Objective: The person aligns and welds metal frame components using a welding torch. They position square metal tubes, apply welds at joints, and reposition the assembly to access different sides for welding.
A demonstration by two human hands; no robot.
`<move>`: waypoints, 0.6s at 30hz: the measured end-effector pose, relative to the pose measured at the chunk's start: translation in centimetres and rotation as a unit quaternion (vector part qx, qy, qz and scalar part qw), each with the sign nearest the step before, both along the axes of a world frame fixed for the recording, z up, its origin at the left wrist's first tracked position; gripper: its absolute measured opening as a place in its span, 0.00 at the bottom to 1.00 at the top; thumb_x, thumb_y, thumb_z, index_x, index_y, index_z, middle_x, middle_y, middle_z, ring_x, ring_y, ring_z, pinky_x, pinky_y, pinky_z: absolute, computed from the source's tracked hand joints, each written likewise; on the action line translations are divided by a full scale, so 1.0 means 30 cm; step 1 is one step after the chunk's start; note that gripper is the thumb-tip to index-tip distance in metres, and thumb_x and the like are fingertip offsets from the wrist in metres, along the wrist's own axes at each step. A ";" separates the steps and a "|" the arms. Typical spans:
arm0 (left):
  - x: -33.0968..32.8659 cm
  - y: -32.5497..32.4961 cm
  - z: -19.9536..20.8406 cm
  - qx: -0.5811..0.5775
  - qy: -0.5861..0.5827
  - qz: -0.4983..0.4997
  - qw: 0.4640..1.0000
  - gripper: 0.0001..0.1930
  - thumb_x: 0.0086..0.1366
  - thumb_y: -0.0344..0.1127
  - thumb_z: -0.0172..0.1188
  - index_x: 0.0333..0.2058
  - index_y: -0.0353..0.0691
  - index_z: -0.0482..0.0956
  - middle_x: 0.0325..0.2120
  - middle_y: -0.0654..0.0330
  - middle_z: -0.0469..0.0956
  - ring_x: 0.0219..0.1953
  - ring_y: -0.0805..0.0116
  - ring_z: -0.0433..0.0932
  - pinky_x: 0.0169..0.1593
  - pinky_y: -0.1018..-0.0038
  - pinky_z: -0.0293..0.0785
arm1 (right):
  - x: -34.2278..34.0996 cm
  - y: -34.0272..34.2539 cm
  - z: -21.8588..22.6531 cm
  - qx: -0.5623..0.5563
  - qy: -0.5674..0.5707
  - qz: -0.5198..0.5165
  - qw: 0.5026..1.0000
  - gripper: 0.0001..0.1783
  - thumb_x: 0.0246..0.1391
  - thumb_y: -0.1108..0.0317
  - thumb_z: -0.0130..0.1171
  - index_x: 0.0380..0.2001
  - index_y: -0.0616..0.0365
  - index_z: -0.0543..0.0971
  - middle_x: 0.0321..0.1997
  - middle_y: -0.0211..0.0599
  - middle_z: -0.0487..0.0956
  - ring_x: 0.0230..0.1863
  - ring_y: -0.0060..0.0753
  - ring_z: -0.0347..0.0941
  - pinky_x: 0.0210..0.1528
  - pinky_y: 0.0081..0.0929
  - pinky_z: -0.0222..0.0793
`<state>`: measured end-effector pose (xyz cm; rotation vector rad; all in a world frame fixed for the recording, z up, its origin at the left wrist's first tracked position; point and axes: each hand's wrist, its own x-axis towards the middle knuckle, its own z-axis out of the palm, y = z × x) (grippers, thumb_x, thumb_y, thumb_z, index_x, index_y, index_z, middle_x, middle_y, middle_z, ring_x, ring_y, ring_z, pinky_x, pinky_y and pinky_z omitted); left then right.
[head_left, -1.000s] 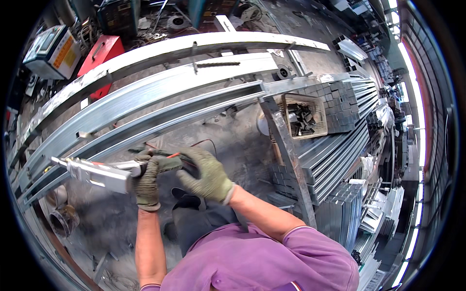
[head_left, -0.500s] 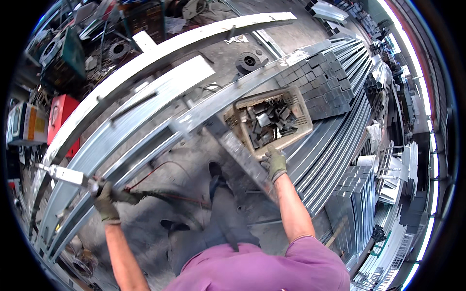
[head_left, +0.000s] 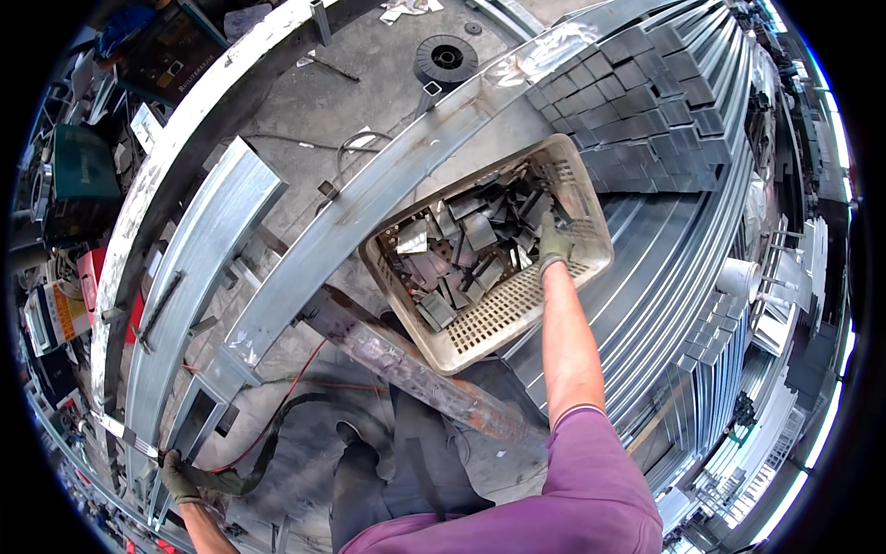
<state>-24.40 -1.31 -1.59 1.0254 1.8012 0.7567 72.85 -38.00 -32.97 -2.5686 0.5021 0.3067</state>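
My right hand [head_left: 555, 244], in a grey-green work glove, reaches into a beige plastic basket [head_left: 480, 340] at its right side. The fingers stretch toward the metal offcuts [head_left: 478, 233], and nothing shows gripped in them. Small flat and angled pieces, some dull and some shiny, fill the basket. At the lower left, my gloved left hand [head_left: 175, 476] is closed around a welding torch [head_left: 138, 445] with a pale front end pointing up and left. Its thick dark cable [head_left: 263, 469] trails to the right of the hand. My left fingers are only partly visible.
A curved galvanized steel beam [head_left: 369, 203] crosses left of the basket. A rusty square tube [head_left: 406, 355] runs below it. Stacked square tubes [head_left: 637, 111] and long metal profiles lie right. A black spool [head_left: 446, 60] sits on the floor; a red hose [head_left: 286, 402] lies near my feet.
My right hand has moved from the basket's near rim into it, over the offcuts. The basket appears larger and nearer. My left hand with the torch has shifted lower in view.
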 end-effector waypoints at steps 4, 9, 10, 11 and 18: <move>-0.045 0.008 0.016 -0.023 0.021 0.030 0.999 0.07 0.70 0.29 0.68 0.46 0.38 0.85 0.35 0.65 0.83 0.39 0.72 0.82 0.50 0.73 0.80 | 0.174 -0.015 -0.160 -0.140 0.087 0.057 0.985 0.48 0.62 0.23 0.62 0.49 0.67 0.90 0.54 0.59 0.88 0.58 0.53 0.85 0.64 0.44 0.76; -0.105 -0.028 0.018 -0.029 0.014 0.062 0.998 0.07 0.73 0.32 0.68 0.46 0.37 0.88 0.38 0.61 0.88 0.43 0.67 0.87 0.55 0.69 0.83 | 0.228 -0.001 -0.212 0.019 0.141 0.092 0.986 0.43 0.63 0.38 0.66 0.66 0.64 0.83 0.64 0.61 0.84 0.63 0.54 0.82 0.65 0.45 0.76; -0.115 -0.009 0.011 -0.021 0.005 0.062 0.998 0.07 0.73 0.32 0.68 0.46 0.37 0.88 0.38 0.61 0.88 0.43 0.67 0.88 0.55 0.69 0.83 | 0.271 -0.026 -0.217 0.054 0.179 0.060 0.981 0.34 0.64 0.43 0.68 0.62 0.59 0.84 0.54 0.54 0.85 0.49 0.50 0.82 0.50 0.45 0.79; -0.125 0.010 0.003 -0.013 -0.005 0.062 0.998 0.07 0.73 0.32 0.68 0.46 0.37 0.88 0.38 0.61 0.89 0.43 0.67 0.88 0.55 0.68 0.83 | 0.306 -0.059 -0.216 0.084 0.217 0.026 0.972 0.26 0.65 0.48 0.70 0.57 0.54 0.86 0.45 0.47 0.86 0.34 0.46 0.82 0.35 0.44 0.81; -0.150 -0.009 0.004 -0.035 -0.011 0.083 0.996 0.12 0.73 0.34 0.70 0.51 0.37 0.86 0.40 0.63 0.88 0.45 0.70 0.86 0.56 0.71 0.83 | 0.138 0.038 -0.099 0.361 0.221 -0.156 0.893 0.18 0.64 0.47 0.75 0.47 0.46 0.85 0.32 0.35 0.84 0.23 0.38 0.76 0.19 0.41 0.64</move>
